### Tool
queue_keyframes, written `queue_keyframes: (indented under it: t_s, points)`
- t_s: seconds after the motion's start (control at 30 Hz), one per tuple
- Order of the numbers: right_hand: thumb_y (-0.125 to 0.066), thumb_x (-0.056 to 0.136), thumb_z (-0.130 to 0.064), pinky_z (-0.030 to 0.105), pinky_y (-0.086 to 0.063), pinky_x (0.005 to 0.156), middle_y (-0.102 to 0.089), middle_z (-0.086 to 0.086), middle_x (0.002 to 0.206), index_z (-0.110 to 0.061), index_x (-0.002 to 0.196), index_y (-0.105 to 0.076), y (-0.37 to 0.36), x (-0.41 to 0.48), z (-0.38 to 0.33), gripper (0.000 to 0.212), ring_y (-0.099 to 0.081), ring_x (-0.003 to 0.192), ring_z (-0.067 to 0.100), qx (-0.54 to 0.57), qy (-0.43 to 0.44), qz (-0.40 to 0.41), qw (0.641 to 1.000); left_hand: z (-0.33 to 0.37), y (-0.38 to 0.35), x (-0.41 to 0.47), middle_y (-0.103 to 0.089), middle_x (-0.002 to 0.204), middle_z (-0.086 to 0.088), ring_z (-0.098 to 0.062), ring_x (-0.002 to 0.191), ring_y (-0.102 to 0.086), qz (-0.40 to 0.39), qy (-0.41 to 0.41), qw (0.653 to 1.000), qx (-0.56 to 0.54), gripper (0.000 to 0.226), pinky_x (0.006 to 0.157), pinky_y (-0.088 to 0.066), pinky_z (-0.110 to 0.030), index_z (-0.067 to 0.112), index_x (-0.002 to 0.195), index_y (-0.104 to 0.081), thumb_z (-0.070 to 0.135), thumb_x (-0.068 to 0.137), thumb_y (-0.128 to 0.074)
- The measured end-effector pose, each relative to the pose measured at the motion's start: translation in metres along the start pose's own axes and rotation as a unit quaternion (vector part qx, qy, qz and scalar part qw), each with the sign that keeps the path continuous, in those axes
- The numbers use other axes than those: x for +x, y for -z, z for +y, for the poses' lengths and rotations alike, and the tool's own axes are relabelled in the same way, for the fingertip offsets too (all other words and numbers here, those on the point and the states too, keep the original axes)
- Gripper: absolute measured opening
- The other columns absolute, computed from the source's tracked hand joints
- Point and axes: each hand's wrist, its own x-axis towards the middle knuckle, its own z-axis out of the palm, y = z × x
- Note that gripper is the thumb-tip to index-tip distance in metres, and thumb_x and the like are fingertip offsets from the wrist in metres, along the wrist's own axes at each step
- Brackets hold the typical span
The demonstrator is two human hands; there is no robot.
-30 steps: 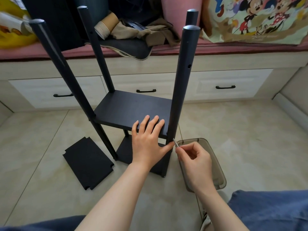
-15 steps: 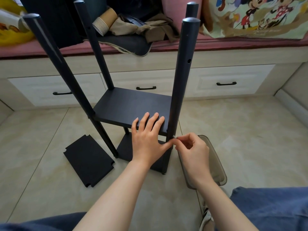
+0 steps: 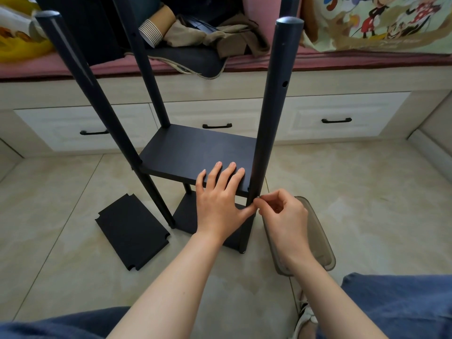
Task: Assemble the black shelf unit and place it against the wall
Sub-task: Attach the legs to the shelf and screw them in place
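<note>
The right hand (image 3: pixel 281 216) has moved in from just beside the near right post (image 3: pixel 274 113) and now touches it at the corner of the middle shelf (image 3: pixel 195 152). Its fingers pinch a small fastener (image 3: pixel 256 197), now almost hidden. The left hand (image 3: pixel 219 201) stays flat on that shelf, fingers straight and thumb at the post. The black shelf unit (image 3: pixel 188 216) stands on the floor (image 3: pixel 367 192) before the drawers (image 3: pixel 342 111). This joint looks about to be pinned, and a loose panel (image 3: pixel 132 231) is still unfitted.

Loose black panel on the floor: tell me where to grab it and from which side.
Probably its near-left long edge, coming from the left. The loose panel lies flat on the tile, so an edge must be lifted first, and the opposite edge sits close to the shelf frame's leg.
</note>
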Motion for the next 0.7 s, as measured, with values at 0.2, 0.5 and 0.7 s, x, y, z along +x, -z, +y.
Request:
queue_keyframes:
  t_s: [0.2, 0.5, 0.7]
  points:
    - [-0.078, 0.084, -0.015, 0.009, -0.048, 0.061, -0.069, -0.011, 0.071, -0.018, 0.080, -0.069, 0.001, 0.002, -0.001, 0.010, -0.066, 0.070, 0.000, 0.007, 0.001, -0.006, 1.000, -0.001, -0.002, -0.001, -0.056, 0.146, -0.002, -0.030, 0.142, -0.044, 0.000, -0.003, 1.000, 0.004, 0.075, 0.117, -0.029, -0.058, 0.021, 0.138, -0.060, 0.070, 0.081, -0.052]
    - [-0.081, 0.080, -0.020, 0.015, -0.052, 0.062, -0.070, -0.005, 0.069, -0.019, 0.079, -0.068, 0.005, 0.010, -0.001, 0.013, -0.068, 0.066, 0.006, 0.002, -0.012, -0.031, 0.999, -0.002, -0.003, 0.000, -0.056, 0.147, -0.002, -0.029, 0.142, -0.043, -0.005, -0.004, 1.000, 0.005, 0.077, 0.118, -0.026, -0.056, 0.022, 0.139, -0.059, 0.071, 0.081, -0.047]
    - [-0.084, 0.076, -0.027, 0.015, -0.050, 0.059, -0.068, -0.005, 0.067, -0.020, 0.074, -0.064, 0.009, 0.018, -0.003, 0.021, -0.066, 0.066, 0.004, -0.040, -0.008, -0.050, 0.998, -0.001, -0.002, 0.000, -0.056, 0.146, -0.003, -0.030, 0.142, -0.044, -0.004, -0.004, 1.000, 0.003, 0.077, 0.117, -0.029, -0.058, 0.021, 0.139, -0.059, 0.071, 0.081, -0.046]
